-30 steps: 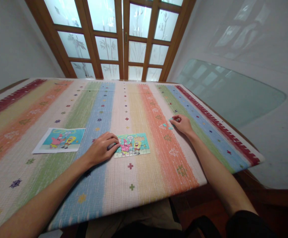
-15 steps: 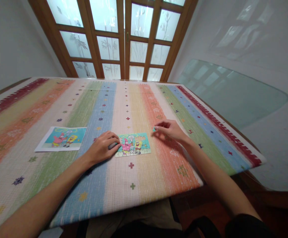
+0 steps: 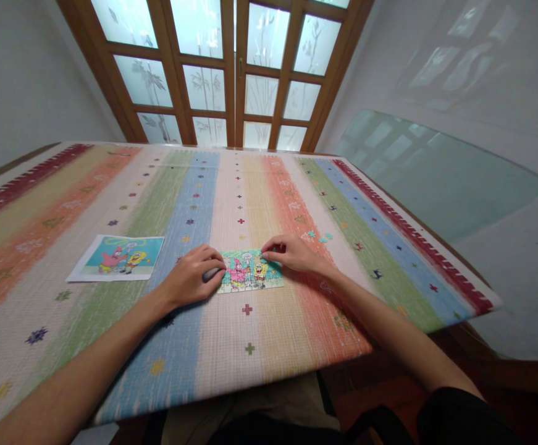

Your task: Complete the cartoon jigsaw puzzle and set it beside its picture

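Observation:
A small jigsaw puzzle point(image 3: 250, 272) with cartoon figures lies flat on the striped cloth, with a gap in its upper right part. Against its left edge, my left hand point(image 3: 199, 275) is curled, thumb and fingers gripping the border. A dark grey patch shows between thumb and fingers; I cannot tell what it is. My right hand point(image 3: 290, 252) reaches over the puzzle's upper right corner, thumb and index finger pinched on a puzzle piece that the fingertips mostly hide. Several loose teal puzzle pieces point(image 3: 323, 238) lie beyond my right hand.
A printed reference picture point(image 3: 120, 258) of the same cartoon lies to the left on white paper. The striped tablecloth point(image 3: 245, 334) covers the table up to its near edge. Behind stand wooden doors point(image 3: 234, 80) with glass panes; a wall is on the right.
My right hand has moved left with the teal piece, from beside the puzzle to over its upper right corner, uncovering the loose pieces. My left hand stays in place.

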